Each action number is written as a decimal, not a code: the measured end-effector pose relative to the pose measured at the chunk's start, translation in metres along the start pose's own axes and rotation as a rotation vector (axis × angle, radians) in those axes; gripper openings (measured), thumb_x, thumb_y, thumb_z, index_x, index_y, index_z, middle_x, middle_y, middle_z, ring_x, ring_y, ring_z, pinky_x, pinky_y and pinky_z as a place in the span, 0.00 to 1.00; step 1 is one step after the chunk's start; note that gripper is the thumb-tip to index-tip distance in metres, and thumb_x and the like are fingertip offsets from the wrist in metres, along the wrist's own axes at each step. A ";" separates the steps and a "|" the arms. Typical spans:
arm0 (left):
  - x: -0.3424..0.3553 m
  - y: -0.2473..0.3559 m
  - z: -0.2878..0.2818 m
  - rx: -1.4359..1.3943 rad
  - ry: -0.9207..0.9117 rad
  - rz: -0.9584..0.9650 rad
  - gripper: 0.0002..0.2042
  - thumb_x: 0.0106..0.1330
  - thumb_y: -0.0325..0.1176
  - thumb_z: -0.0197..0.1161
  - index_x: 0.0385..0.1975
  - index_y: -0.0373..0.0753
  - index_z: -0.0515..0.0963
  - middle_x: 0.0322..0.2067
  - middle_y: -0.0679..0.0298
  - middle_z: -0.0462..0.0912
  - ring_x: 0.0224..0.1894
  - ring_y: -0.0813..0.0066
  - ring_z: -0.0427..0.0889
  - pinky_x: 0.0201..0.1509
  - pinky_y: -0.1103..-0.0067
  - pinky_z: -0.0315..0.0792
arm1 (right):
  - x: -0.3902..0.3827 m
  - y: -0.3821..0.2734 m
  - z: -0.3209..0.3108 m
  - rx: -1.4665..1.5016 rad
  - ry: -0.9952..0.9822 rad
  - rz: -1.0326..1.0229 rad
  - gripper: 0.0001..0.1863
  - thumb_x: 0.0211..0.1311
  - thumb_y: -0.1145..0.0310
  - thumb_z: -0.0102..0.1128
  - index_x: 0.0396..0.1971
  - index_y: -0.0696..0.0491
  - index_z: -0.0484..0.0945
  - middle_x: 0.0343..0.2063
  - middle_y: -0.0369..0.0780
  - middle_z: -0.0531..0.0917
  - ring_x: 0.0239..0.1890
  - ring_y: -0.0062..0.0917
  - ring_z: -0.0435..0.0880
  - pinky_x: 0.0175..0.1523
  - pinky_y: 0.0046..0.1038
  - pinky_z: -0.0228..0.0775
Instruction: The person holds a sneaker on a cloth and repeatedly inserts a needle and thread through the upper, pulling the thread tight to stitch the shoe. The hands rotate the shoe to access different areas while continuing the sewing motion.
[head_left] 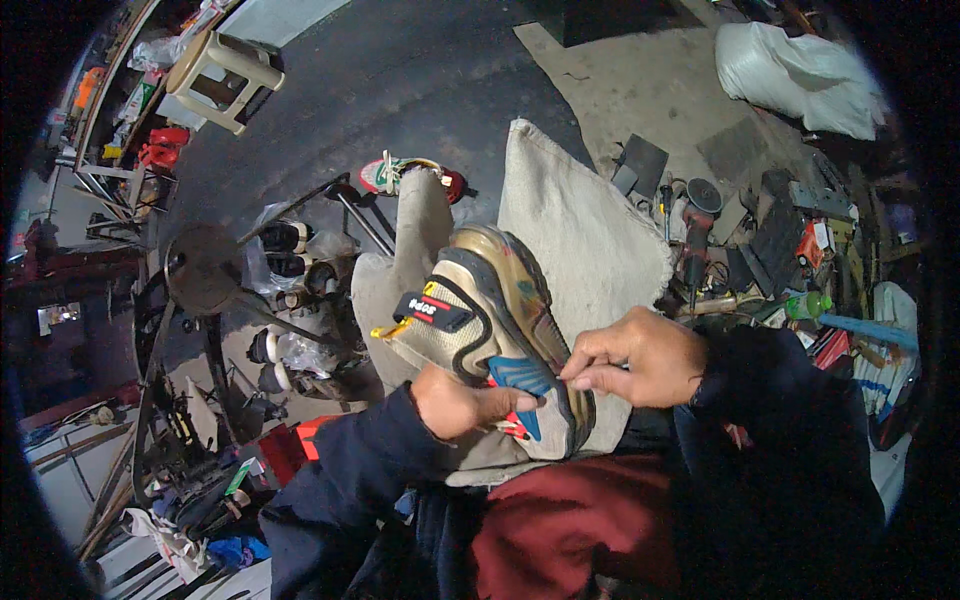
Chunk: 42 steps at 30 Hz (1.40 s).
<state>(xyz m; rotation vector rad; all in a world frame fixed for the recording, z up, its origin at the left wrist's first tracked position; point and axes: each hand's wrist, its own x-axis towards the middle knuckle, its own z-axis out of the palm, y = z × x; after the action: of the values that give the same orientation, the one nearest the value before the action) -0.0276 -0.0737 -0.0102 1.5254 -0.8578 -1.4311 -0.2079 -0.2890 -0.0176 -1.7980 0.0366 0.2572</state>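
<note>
A beige sneaker (440, 335) with a thick sole, a blue side panel and red trim lies tilted over my lap, its heel with a yellow pull tab toward the left. My left hand (455, 402) grips it from the near left side, the thumb pressed on the upper near the blue panel. At the sole's right edge, my right hand (645, 362) is closed in a pinch between thumb and forefinger. Whatever sits in that pinch is too small to make out. Under the sneaker a coarse pale cloth (585, 220) covers my legs.
Beyond my knees rests another shoe (458, 186), red and green. A metal stand with a round plate (205, 265) rises on the left, near bagged shoes. To the right lie an angle grinder (698, 230) and scattered tools. Farther off are a plastic stool (225, 75) and white sack (795, 82).
</note>
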 end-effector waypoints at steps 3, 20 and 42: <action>-0.008 0.012 -0.004 -0.219 -0.012 -0.124 0.21 0.63 0.20 0.70 0.57 0.34 0.77 0.52 0.63 0.85 0.53 0.72 0.82 0.62 0.73 0.74 | -0.008 0.004 0.002 0.087 0.015 0.017 0.08 0.66 0.72 0.63 0.43 0.55 0.84 0.29 0.44 0.89 0.31 0.33 0.89 0.38 0.34 0.78; -0.077 0.049 -0.027 0.087 0.499 0.060 0.04 0.69 0.27 0.65 0.36 0.33 0.81 0.38 0.52 0.87 0.33 0.63 0.87 0.38 0.70 0.81 | -0.018 0.015 0.009 0.215 0.052 0.062 0.09 0.70 0.75 0.61 0.46 0.59 0.84 0.30 0.36 0.86 0.31 0.16 0.83 0.38 0.23 0.77; -0.047 0.024 -0.024 0.229 0.472 0.095 0.11 0.71 0.35 0.67 0.35 0.31 0.79 0.30 0.66 0.84 0.35 0.84 0.78 0.41 0.82 0.73 | -0.018 -0.005 0.016 -0.237 0.157 0.031 0.14 0.62 0.64 0.71 0.41 0.56 0.80 0.31 0.41 0.87 0.29 0.28 0.88 0.36 0.30 0.78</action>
<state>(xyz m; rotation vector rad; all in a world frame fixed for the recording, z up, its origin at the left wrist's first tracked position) -0.0077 -0.0374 0.0301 1.8664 -0.8043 -0.8690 -0.2269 -0.2741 -0.0130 -2.0519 0.1504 0.1461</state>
